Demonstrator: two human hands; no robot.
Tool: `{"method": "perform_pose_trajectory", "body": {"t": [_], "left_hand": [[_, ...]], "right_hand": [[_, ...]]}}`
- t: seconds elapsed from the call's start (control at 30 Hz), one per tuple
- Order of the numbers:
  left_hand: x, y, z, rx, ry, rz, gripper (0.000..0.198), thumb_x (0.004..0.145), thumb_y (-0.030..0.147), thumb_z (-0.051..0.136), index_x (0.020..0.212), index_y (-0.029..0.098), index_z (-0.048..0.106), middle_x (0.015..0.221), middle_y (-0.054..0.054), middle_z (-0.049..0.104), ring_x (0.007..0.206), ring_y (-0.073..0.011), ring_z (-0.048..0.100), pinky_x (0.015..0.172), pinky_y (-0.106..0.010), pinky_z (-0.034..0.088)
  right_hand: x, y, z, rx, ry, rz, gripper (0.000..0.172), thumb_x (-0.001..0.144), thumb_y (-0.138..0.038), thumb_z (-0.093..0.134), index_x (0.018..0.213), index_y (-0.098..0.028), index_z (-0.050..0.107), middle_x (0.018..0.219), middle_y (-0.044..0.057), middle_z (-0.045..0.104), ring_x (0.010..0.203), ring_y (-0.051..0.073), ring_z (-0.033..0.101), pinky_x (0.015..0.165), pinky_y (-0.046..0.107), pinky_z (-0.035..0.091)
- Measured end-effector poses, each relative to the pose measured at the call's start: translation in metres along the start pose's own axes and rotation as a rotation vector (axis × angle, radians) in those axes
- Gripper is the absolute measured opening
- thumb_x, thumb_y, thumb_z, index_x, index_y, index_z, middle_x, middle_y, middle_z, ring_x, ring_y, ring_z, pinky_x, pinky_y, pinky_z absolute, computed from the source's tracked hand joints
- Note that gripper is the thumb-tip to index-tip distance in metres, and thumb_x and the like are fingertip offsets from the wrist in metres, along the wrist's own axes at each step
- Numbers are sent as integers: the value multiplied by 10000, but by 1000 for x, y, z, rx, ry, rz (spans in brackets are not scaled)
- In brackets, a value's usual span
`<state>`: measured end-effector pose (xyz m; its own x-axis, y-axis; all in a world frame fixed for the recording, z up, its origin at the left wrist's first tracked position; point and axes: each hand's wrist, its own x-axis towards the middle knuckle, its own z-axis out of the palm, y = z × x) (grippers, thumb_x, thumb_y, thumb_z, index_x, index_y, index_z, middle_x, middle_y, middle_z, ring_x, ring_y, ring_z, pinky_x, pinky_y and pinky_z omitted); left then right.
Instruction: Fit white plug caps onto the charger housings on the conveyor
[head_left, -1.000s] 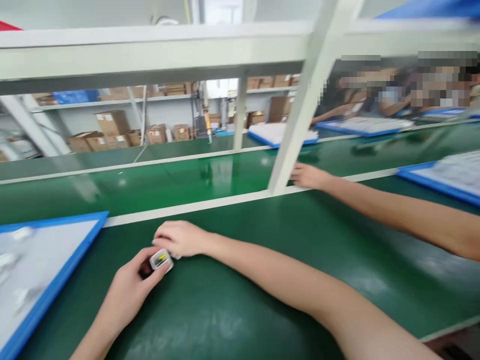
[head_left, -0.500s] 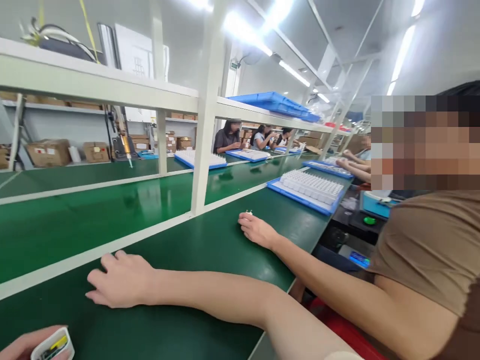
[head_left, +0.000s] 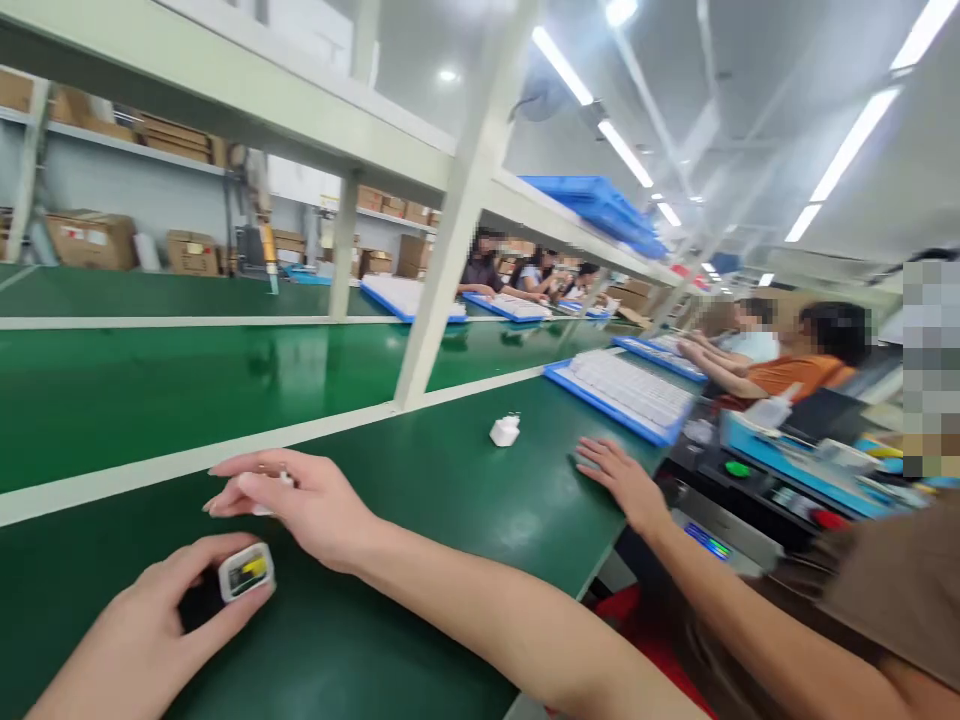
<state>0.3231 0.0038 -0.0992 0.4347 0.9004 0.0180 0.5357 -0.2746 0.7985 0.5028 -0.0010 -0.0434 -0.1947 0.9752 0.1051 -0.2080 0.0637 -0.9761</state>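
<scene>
My left hand (head_left: 161, 610) is closed around a white charger casing (head_left: 247, 572). Its open end faces me, showing a yellow part and dark parts inside. Just above and to the right, my right hand (head_left: 300, 500) has its fingers wrapped round a small white plug charger (head_left: 264, 508); metal pins stick up above the thumb and most of the body is hidden. Farther along the green bench stands another white plug charger (head_left: 505, 430), pins upward, touched by nobody. A co-worker's hand (head_left: 619, 480) rests on the bench to its right.
Blue trays (head_left: 622, 395) with rows of white pieces stand beyond the charger. A pale post (head_left: 450, 260) rises from the bench's far strip and holds a shelf (head_left: 300, 110). Across the green belt (head_left: 150, 380) sit several other people. A co-worker's brown sleeve (head_left: 892, 590) is close on the right.
The view has swung right. My left hand has come up beside my right hand, the casing still in it. The co-worker's hand has let go of a white charger and drawn back right.
</scene>
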Motion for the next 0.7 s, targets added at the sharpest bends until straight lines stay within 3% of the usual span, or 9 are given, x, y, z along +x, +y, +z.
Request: {"method": "perform_pose_trajectory", "body": {"t": [0.07,0.13,0.23,0.33,0.4,0.5,0.6,0.7], "left_hand": [[-1,19,-7,-12,-47,8,475,746,666,648,1060,320,730,999,-29,759,901,-328,704,774,-414,583],[0,32,-14,-62,-55,35,451,796,592,622,1110,285,724,1104,-47,741,989,-328,683,830,-417,569],[3,37,-22,-112,-64,34,423,820,528,622,1146,277,723,1191,-49,718,1081,-332,652,891,-414,540],[1,34,-26,-131,-86,26,386,838,540,639,1122,291,720,1131,-25,732,1021,-305,656,847,-376,521],[0,32,-27,-132,-89,29,340,841,537,649,1081,305,716,1073,-3,733,973,-281,647,799,-348,500],[-1,33,-28,-141,-82,27,280,847,522,652,1018,309,715,995,9,716,936,-261,627,766,-328,468],[-1,35,-30,-143,-91,21,272,851,524,642,961,283,707,934,0,690,908,-256,613,737,-324,446],[-2,37,-32,-136,-93,0,283,846,534,641,940,273,696,905,-2,668,896,-256,601,718,-324,434]], "right_hand": [[-9,-9,13,-69,-127,-62,359,945,-483,635,1152,-198,702,1178,86,721,1221,247,616,1051,418,481],[-14,-16,17,-248,-268,-144,316,1012,-440,548,1172,-212,699,1342,77,659,1402,234,465,1179,450,343],[-12,-20,11,-519,-417,-168,330,1073,-389,430,1263,-250,661,1492,33,540,1513,193,277,1256,444,174],[-4,-19,-1,-671,-439,-111,390,1079,-402,411,1423,-280,546,1606,31,377,1512,208,267,1236,436,239],[0,-19,-8,-782,-394,-95,394,1053,-416,476,1411,-268,548,1539,74,434,1436,230,379,1180,430,338],[3,-22,-14,-893,-330,-137,296,972,-415,635,1193,-218,633,1190,84,607,1088,206,587,939,349,512],[2,-28,-14,-966,-318,-218,203,962,-397,661,1023,-204,654,946,37,639,804,156,595,717,275,505],[1,-35,-13,-1033,-265,-313,170,998,-343,615,929,-197,666,861,26,660,733,143,597,672,259,471]]}}
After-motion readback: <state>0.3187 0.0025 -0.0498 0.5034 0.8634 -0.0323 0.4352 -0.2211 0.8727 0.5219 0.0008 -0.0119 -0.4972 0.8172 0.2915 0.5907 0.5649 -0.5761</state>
